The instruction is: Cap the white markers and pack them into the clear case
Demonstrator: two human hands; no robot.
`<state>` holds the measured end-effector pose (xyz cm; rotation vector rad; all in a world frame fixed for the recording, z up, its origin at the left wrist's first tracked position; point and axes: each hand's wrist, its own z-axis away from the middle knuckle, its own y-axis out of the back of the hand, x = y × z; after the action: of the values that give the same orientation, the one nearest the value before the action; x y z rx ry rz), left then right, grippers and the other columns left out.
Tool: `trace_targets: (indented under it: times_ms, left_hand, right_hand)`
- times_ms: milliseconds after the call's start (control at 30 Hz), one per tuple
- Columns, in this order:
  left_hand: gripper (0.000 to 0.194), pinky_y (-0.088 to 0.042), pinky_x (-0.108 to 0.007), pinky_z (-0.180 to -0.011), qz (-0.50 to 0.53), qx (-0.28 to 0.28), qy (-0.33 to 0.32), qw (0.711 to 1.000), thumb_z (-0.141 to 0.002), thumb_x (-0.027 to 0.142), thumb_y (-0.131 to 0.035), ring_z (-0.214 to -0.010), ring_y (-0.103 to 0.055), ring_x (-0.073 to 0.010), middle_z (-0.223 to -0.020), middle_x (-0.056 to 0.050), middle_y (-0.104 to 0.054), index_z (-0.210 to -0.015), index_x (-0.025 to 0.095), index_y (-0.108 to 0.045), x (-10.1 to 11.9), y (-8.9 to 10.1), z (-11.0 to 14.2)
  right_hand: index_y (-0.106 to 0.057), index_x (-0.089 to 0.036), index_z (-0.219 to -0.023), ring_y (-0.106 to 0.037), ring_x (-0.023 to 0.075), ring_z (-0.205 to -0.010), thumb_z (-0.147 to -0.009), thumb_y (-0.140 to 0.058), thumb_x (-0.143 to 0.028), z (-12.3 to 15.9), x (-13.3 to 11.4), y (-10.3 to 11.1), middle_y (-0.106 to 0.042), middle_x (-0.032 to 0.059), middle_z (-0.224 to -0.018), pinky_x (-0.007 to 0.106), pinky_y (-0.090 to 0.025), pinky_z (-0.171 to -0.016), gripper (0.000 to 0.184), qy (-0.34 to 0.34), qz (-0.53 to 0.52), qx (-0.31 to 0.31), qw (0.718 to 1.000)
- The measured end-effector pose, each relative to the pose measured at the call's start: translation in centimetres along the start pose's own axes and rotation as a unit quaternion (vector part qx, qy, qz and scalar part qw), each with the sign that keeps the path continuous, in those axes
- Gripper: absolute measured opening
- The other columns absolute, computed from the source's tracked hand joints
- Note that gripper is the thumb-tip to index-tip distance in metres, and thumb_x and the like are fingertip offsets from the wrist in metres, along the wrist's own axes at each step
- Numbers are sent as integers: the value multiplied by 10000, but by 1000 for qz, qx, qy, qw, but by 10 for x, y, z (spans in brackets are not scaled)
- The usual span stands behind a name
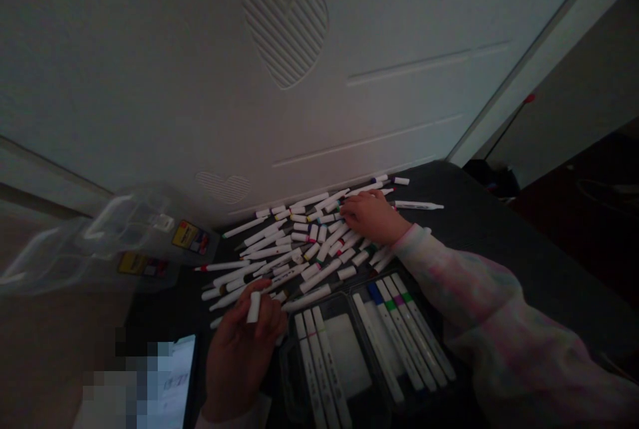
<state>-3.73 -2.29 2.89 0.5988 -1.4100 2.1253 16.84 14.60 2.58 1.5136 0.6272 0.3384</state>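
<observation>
My left hand (244,349) is closed around a short white marker cap (253,307), in front of the heap. My right hand (375,217) reaches over the far right of the loose markers (279,253), its fingers bent down among them; what they grip is hidden. The heap mixes white markers, some uncapped, with loose white caps bearing coloured bands. Between my forearms lies an open, dark-edged marker case (367,349). Three white markers (319,362) lie in its left half and several more (404,329) in its right half, some with blue, green or purple bands.
Clear plastic cases (144,216) with yellow labels stand at the left. A lit phone (180,376) lies at the lower left, partly blurred out. Behind the dark tabletop (479,236) rises a white panel (190,70) with heart reliefs.
</observation>
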Motion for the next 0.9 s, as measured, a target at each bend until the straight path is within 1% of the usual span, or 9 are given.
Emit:
trace_targets:
  times_ms: [100, 233, 367, 533, 767, 900]
  left_hand:
    - [200, -349, -207, -435, 1, -2, -6, 1000, -776, 222, -472, -443, -309, -75, -461, 29, -358, -852, 131, -633, 0, 0, 0]
    - [195, -346, -207, -435, 0, -3, -8, 1000, -774, 208, -469, -441, -310, -76, -457, 29, -357, -847, 130, -632, 0, -2, 0]
    - [187, -345, -207, -444, -9, -2, -12, 1000, -769, 217, -475, -444, -310, -77, -457, 28, -354, -832, 134, -631, 1, -5, 1]
    - [180, -342, -208, -452, -16, 1, -12, 1000, -772, 215, -472, -447, -300, -79, -462, 30, -350, -838, 142, -623, 1, -4, 3]
    - [174, -340, -217, -449, -20, 4, -13, 1000, -769, 229, -477, -438, -301, -83, -449, 35, -340, -828, 146, -618, 1, -3, 2]
    - [164, -335, -213, -446, -20, 2, -17, 1000, -756, 219, -491, -438, -301, -80, -448, 34, -349, -820, 141, -619, 1, -4, 2]
  right_hand:
    - [-619, -164, -850, -511, 239, -936, -805, -392, -221, 0, -1, -1, -627, 83, -951, 420, -235, -844, 238, -6, 6, 9, 1000]
    - [-613, -201, -910, -495, 221, -974, -813, -399, -228, -1, -8, -6, -619, 56, -995, 405, -213, -879, 237, 19, 2, 9, 1000]
    - [-618, -204, -896, -478, 220, -1005, -818, -385, -215, 0, -12, -9, -619, 52, -1011, 402, -199, -897, 246, 30, -2, 7, 1000]
    - [-577, -179, -1013, -472, 232, -1005, -821, -362, -211, 0, -10, -11, -604, 79, -1035, 418, -212, -885, 290, 12, 2, 16, 1000]
    - [-618, -183, -934, -468, 245, -986, -819, -368, -258, -2, -10, -14, -598, 99, -995, 439, -211, -873, 285, 9, 3, 7, 1000]
    - [-615, -175, -894, -477, 236, -981, -791, -392, -236, -1, -11, -14, -602, 92, -974, 428, -203, -890, 254, 11, -7, 8, 1000]
